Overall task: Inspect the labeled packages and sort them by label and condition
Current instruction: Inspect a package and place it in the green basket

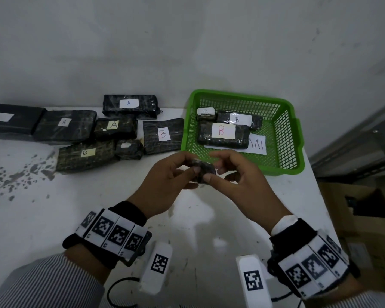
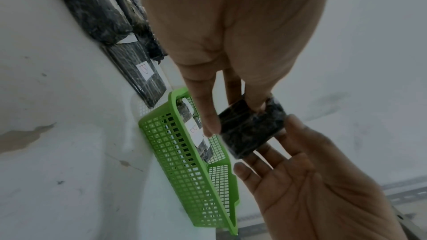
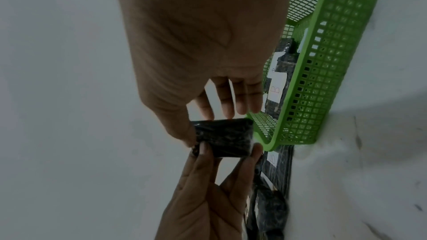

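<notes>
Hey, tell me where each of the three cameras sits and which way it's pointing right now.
Head: worn on the head, looking down at the table; both hands, wristbands and striped sleeves show.
Left wrist: looks along the left hand to the small black package; right hand opposite.
Right wrist: looks along the right hand at the package; left hand opposite.
Shared: all three show the package and green basket.

Striped grey-white shirt sleeves (image 1: pixel 53 283), black wrist straps (image 1: pixel 129 210), white blocks printed with black square-pattern markers (image 1: pixel 113 232), thin black cables (image 1: pixel 116 287)
</notes>
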{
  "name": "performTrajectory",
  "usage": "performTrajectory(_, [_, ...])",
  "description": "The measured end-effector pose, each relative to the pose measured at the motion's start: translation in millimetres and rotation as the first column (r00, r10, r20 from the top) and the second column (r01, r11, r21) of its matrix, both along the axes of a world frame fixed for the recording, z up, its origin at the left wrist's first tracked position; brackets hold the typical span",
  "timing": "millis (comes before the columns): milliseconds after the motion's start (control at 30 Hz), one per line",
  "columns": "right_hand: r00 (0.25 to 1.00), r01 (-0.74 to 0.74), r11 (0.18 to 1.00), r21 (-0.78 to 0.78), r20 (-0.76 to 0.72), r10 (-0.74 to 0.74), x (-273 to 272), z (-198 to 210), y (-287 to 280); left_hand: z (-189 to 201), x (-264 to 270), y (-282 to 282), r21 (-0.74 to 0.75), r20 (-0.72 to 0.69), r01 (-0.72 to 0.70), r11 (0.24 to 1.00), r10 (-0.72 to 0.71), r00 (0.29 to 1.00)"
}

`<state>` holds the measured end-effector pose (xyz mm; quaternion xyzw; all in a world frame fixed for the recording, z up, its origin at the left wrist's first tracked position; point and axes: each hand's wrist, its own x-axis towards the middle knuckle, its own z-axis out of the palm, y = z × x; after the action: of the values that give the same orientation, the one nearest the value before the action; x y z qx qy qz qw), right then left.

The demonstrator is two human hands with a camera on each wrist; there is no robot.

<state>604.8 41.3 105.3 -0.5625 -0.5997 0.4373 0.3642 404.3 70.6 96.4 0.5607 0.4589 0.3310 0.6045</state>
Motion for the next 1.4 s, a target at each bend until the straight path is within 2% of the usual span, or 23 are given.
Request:
performTrajectory(167, [0.981, 0.017, 0.994, 0.105, 0.191, -0.037, -5, -2, -1, 0, 4, 0, 0.024, 0.002, -0.119, 0.993, 0.119, 0.993])
performTrajectory(400, [0.976, 0.073, 0.992, 0.098, 0.198, -0.092, -14, 0, -1, -7, 12, 1, 0.142, -0.139, -0.135, 0.981, 0.155, 0.978])
performTrajectory(500, [0.953, 0.036, 0.991, 0.128, 0.295, -0.072, -11, 0, 1, -1, 12, -1, 0.007, -0.097, -0.098, 0.995, 0.098, 0.990])
performTrajectory(633, [0.886, -0.080, 0.953, 0.293, 0.459, -0.067, -9, 0, 2, 9, 14, -4, -0.319, 0.108, -0.086, 0.944, 0.126, 0.986])
performTrajectory(733, [0.871, -0.147, 0.924, 0.354, 0.488, -0.049, -6, -8, 3, 6, 12, -2, -0.348, 0.174, -0.071, 0.935, 0.139, 0.975])
performTrajectory(867, [0.928, -0.070, 0.931, 0.357, 0.366, -0.071, -2, -14, 1, -1, 7, 1, -0.280, 0.204, -0.055, 0.958, 0.115, 0.972])
performTrajectory(1000, [0.968, -0.028, 0.954, 0.298, 0.246, -0.049, -2, -13, 0, -8, 0, 6, -0.178, 0.061, -0.070, 0.982, 0.082, 0.995])
performTrajectory(1167, [0.997, 0.062, 0.998, 0.022, 0.046, -0.063, 5, -12, 5, -7, 1, 16, -0.141, 0.031, 0.031, 0.990, -0.027, 0.999])
performTrajectory(1267, [0.992, 0.099, 0.995, 0.002, 0.076, -0.099, 17, -13, 12, -9, 11, 27, -0.138, -0.018, 0.036, 0.990, -0.039, 0.999])
performTrajectory(1333, [0.978, 0.186, 0.983, -0.003, 0.099, -0.185, 31, -15, 23, -16, 17, 38, 0.005, -0.229, 0.050, 0.999, -0.048, 0.972])
performTrajectory(1400, [0.946, 0.321, 0.944, -0.072, 0.061, -0.317, 54, -23, 39, -27, 20, 50, 0.200, -0.470, 0.120, 0.972, -0.012, 0.883])
